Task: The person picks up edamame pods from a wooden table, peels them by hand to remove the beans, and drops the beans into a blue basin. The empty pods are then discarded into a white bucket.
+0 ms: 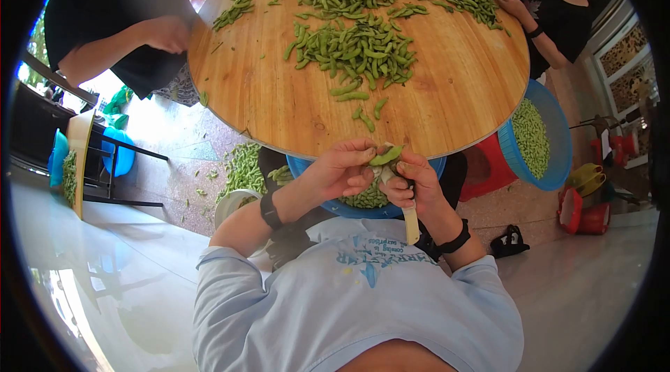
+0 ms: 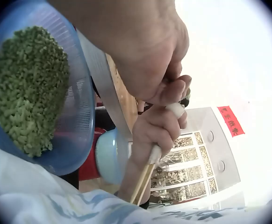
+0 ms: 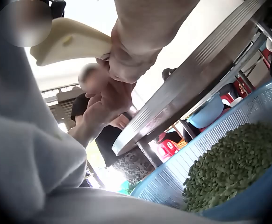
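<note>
Just off the table's near edge, my left hand (image 1: 340,168) pinches a green soybean pod (image 1: 388,156) by one end between thumb and fingers. My right hand (image 1: 417,182) meets it at the pod's other end, its thumb close against the pod. Its fingers are also curled round a cream-coloured handle (image 1: 412,224), which points back toward my shirt; whatever the handle belongs to is hidden in the grip. White wrapping (image 2: 175,109) shows at a right-hand finger in the left wrist view. Below both hands, a blue basket (image 2: 83,93) holds shelled green beans (image 2: 31,88).
Heaps of soybean pods (image 1: 356,51) lie on the round wooden table (image 1: 244,93). A second blue basket (image 1: 562,155) of beans stands at the right, by a red stool (image 1: 485,173). Pods (image 1: 244,168) cover the floor at left. Other people sit around the table.
</note>
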Demonstrator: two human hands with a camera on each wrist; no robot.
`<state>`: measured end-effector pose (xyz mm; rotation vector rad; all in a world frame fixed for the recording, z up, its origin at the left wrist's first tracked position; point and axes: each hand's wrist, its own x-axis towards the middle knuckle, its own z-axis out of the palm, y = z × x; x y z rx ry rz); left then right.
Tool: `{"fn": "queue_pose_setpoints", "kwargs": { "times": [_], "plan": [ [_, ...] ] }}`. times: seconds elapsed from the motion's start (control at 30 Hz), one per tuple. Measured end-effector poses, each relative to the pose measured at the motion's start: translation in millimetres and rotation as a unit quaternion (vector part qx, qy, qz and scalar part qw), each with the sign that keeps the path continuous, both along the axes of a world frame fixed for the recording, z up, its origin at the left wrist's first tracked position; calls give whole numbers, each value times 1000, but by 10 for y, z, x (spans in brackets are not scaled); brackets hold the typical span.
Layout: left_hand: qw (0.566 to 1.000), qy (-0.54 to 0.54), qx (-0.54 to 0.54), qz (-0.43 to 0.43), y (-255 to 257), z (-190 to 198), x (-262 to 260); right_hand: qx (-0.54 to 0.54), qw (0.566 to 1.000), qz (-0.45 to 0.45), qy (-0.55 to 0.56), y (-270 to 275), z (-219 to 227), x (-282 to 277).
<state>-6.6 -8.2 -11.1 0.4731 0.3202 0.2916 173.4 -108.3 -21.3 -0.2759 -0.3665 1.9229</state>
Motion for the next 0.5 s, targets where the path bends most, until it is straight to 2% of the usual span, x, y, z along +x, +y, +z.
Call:
{"fn": "queue_pose_setpoints", "kwargs": {
  "times": [0.1,0.13,0.17,0.2,0.23,0.27,0.3,0.37,0.4,0.47,0.5],
  "plan": [
    [1000,-12,21,-8,26,4,-3,-56,998,-27,-29,9,15,5],
    [978,30,204,26,66,18,-13,-56,998,-27,-29,8,23,-3],
    [920,71,381,59,90,36,-17,-69,996,-38,-43,11,38,-13],
    [920,71,382,58,70,100,-13,-80,994,-50,-58,18,55,-19],
    [798,121,580,111,25,198,-16,-80,994,-49,-59,25,71,-26],
    [629,166,743,158,-9,249,-28,-81,995,-44,-45,27,83,-39],
    [628,167,743,159,-13,251,-39,-82,995,-40,-32,34,89,-49],
    [523,173,816,175,-19,250,-50,-74,996,-38,-29,34,54,-60],
    [523,172,816,175,-37,263,-51,-67,997,-35,-25,25,39,-69],
    [586,172,768,196,-72,309,-42,-67,996,-48,-26,13,86,-108],
    [585,171,768,195,-85,283,-21,-67,995,-62,-26,10,102,-122]
  ]
}}
